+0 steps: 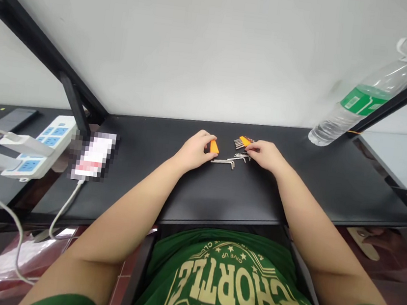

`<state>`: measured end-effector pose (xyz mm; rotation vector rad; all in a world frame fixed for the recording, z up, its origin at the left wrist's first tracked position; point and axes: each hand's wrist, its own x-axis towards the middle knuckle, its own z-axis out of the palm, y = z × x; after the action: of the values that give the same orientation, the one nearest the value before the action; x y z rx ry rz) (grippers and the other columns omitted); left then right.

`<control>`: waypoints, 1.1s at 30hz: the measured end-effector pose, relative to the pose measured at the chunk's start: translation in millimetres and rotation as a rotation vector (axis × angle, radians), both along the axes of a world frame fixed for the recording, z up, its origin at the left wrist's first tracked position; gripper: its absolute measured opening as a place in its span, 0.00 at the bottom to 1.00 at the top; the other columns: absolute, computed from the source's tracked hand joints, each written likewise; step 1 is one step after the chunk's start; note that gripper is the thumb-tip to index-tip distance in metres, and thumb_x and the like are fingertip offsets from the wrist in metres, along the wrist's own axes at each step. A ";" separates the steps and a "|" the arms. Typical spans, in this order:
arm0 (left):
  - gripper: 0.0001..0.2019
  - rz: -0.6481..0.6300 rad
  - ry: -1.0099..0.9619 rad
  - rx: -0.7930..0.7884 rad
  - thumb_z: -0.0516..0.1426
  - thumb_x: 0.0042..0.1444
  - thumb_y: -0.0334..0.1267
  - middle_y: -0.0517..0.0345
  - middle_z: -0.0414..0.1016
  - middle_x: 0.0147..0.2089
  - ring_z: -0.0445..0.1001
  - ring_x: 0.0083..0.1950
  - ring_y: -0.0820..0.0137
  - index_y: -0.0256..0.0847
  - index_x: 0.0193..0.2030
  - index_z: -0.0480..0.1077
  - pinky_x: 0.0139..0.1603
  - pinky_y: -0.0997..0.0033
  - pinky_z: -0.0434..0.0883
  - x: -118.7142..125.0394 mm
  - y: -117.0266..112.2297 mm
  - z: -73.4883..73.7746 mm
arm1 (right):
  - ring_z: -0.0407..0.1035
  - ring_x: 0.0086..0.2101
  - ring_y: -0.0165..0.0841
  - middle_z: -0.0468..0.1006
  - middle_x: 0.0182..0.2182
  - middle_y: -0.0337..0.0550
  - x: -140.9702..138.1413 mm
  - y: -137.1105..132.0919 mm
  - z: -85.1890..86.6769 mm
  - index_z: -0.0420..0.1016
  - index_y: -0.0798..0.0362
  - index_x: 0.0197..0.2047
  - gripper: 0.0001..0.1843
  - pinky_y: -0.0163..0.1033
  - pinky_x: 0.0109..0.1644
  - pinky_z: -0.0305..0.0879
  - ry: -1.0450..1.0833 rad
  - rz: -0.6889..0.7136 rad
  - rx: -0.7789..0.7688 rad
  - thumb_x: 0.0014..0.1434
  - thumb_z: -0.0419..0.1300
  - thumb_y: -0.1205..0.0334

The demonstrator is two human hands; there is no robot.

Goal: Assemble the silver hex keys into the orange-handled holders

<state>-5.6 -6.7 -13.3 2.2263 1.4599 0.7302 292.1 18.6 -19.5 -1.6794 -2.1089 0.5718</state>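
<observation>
On the black table (pixel 243 192), my left hand (pixel 195 149) rests with its fingers closed around one end of a small orange holder (pixel 214 147). My right hand (pixel 265 153) grips a second orange holder (pixel 244 140) that has several silver hex keys fanned out of it. More loose silver hex keys (pixel 232 160) lie flat on the table between and just in front of both hands.
A clear plastic water bottle (pixel 358 100) with a green label stands at the back right. A phone (pixel 94 155) on a charging cable lies at the left, beside a white power strip (pixel 42 150) with plugs. Black frame bars cross both sides.
</observation>
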 end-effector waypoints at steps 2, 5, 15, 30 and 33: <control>0.24 -0.001 -0.002 -0.004 0.68 0.57 0.39 0.53 0.74 0.56 0.75 0.46 0.65 0.45 0.61 0.76 0.54 0.61 0.76 0.2 -0.4 0.6 | 0.77 0.44 0.36 0.86 0.44 0.40 -0.2 0.0 0.5 0.89 0.48 0.45 0.12 0.39 0.52 0.68 0.013 -0.012 -0.002 0.63 0.63 0.66; 0.23 -0.001 -0.003 -0.005 0.68 0.57 0.39 0.53 0.74 0.56 0.75 0.45 0.65 0.45 0.61 0.76 0.53 0.61 0.76 0.6 -0.9 1.7 | 0.76 0.39 0.36 0.85 0.39 0.39 -0.5 -1.0 2.0 0.88 0.48 0.42 0.10 0.39 0.45 0.68 0.025 -0.018 -0.018 0.62 0.64 0.61; 0.23 -0.017 0.003 0.000 0.68 0.57 0.39 0.52 0.74 0.56 0.75 0.46 0.64 0.46 0.60 0.76 0.54 0.59 0.77 1.1 0.0 -0.4 | 0.75 0.36 0.35 0.84 0.35 0.39 -2.7 0.2 2.4 0.85 0.49 0.37 0.08 0.38 0.43 0.67 0.031 -0.060 -0.021 0.58 0.63 0.66; 0.24 -0.031 -0.001 -0.008 0.67 0.58 0.41 0.52 0.74 0.56 0.74 0.45 0.64 0.46 0.61 0.76 0.54 0.59 0.77 -0.1 1.5 -2.7 | 0.75 0.36 0.33 0.83 0.36 0.37 6.5 2.1 0.9 0.84 0.48 0.39 0.07 0.37 0.43 0.67 0.097 -0.041 -0.097 0.58 0.64 0.65; 0.24 -0.031 -0.005 -0.012 0.68 0.58 0.40 0.52 0.74 0.56 0.74 0.45 0.65 0.45 0.61 0.76 0.54 0.60 0.77 0.7 0.2 -1.4 | 0.74 0.35 0.33 0.83 0.36 0.37 7.5 2.2 0.7 0.84 0.48 0.40 0.08 0.37 0.43 0.67 0.093 -0.042 -0.104 0.59 0.63 0.66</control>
<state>-4.9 -6.5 -14.7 2.2311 1.4212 0.7143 299.7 20.8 -18.8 -1.7133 -2.0050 0.7440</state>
